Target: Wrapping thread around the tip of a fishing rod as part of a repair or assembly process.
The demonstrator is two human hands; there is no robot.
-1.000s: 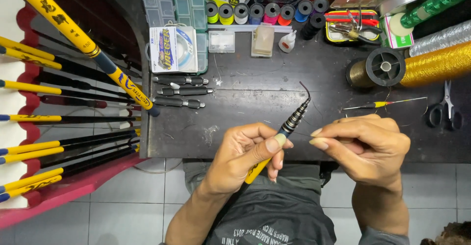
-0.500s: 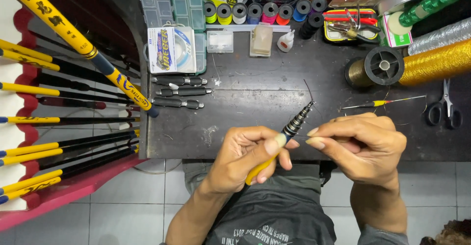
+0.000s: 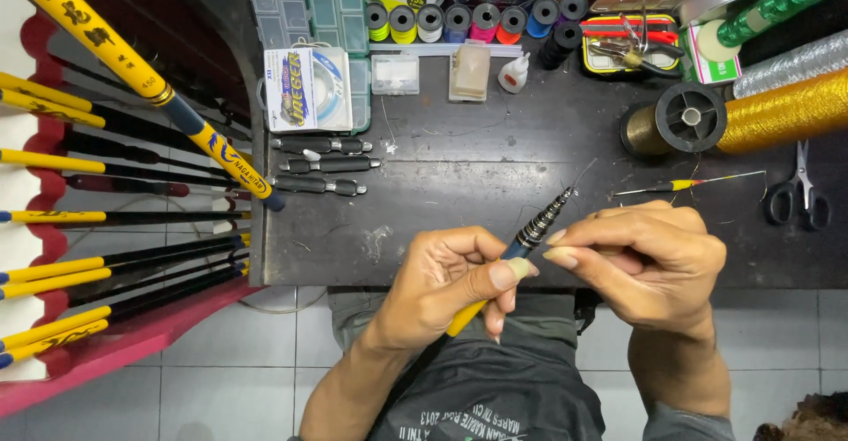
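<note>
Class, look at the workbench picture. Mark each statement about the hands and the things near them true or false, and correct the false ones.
1. The left hand grips a collapsed telescopic fishing rod. True.
2. The right hand holds the scissors. False: they lie on the black table, untouched.
3. The gold thread spool stands on the table. True.
4. The thread bobbins are all one colour. False: several colours.

rod section [image 3: 530,238] sitting between left hand [image 3: 446,286] and right hand [image 3: 645,264] at counter [image 3: 459,194] near edge | scissors [image 3: 799,196] lying far right | wire spool [image 3: 680,119] standing behind right hand | thread spools [image 3: 468,19] lining back edge | three handles [image 3: 320,165] lying left of centre | rod rack [image 3: 106,220] standing left of counter
</note>
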